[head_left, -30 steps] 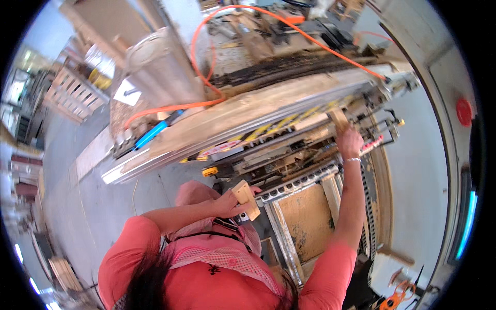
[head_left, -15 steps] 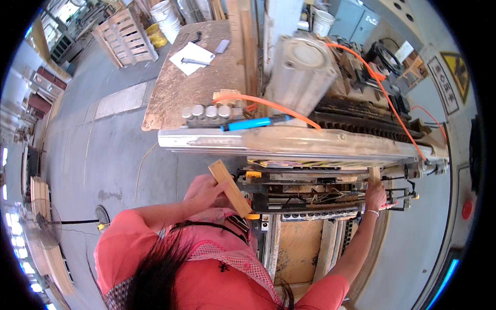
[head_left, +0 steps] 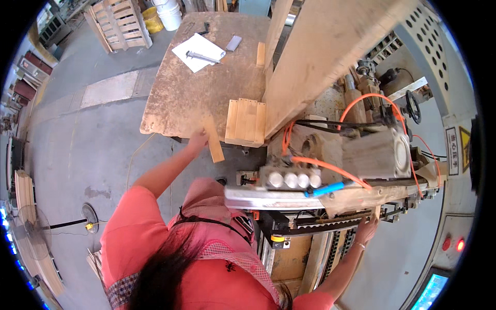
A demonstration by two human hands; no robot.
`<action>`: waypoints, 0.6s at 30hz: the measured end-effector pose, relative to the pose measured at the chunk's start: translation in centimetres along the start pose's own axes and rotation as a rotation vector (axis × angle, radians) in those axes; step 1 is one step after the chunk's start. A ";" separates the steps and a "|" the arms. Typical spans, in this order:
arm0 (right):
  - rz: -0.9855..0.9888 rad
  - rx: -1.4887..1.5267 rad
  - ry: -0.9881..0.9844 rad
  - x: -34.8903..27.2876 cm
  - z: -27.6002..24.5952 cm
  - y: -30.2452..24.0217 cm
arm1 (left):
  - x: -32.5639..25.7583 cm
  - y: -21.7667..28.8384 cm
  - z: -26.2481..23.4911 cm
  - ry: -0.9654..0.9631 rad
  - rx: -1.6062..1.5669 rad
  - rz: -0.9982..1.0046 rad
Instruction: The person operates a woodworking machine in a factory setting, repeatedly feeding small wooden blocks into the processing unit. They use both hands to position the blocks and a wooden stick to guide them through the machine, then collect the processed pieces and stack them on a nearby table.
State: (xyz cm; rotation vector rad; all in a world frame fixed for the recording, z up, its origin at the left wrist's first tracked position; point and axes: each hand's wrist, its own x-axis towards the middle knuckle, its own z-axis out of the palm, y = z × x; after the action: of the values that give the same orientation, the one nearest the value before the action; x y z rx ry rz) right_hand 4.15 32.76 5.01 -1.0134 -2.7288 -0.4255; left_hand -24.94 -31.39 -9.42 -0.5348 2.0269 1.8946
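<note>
A short flat wooden piece (head_left: 214,142) is held in my left hand (head_left: 199,140), with my fingers closed on its left side. It overhangs the front edge of the wooden table (head_left: 175,98). A neat row of similar wooden pieces (head_left: 246,121) lies just to its right, on the table's near corner. My right hand (head_left: 366,231) reaches into the right end of the machine (head_left: 310,219), below its metal bar. The fingers close around a pale wooden piece (head_left: 377,211), mostly hidden by the hand and the bar.
A caliper (head_left: 202,57) rests on white paper (head_left: 194,49) on the table. A tall board (head_left: 330,49) leans up beside it. Orange hoses (head_left: 330,168) and a blue marker pen (head_left: 328,189) are on the machine's top. A lit red button (head_left: 461,245) is at the far right.
My left hand has carried its wooden piece from beside the machine forward to the table edge. The machine's upper part has swung lower and rightward in view, and the row of wooden pieces now shows.
</note>
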 end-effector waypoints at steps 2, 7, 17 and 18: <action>0.024 0.047 -0.104 -3.1 -1.7 -2.1 | 2.7 1.2 0.0 0.024 -0.072 -0.015; 0.064 0.097 -0.144 -11.6 -4.0 -1.9 | 11.0 0.5 2.0 -0.105 -0.103 0.020; 0.326 0.247 -0.304 -20.7 -9.2 -3.0 | 16.0 -2.5 5.3 -0.111 -0.108 -0.067; 0.285 0.201 -0.308 -21.2 -9.2 -2.8 | 16.0 -2.4 5.3 -0.101 -0.079 -0.054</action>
State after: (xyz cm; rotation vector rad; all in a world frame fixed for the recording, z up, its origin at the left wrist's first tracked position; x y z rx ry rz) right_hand 18.90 14.84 7.10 -1.4847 -2.7435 0.0569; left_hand -38.07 -27.10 -19.46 -0.4973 1.8627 1.9357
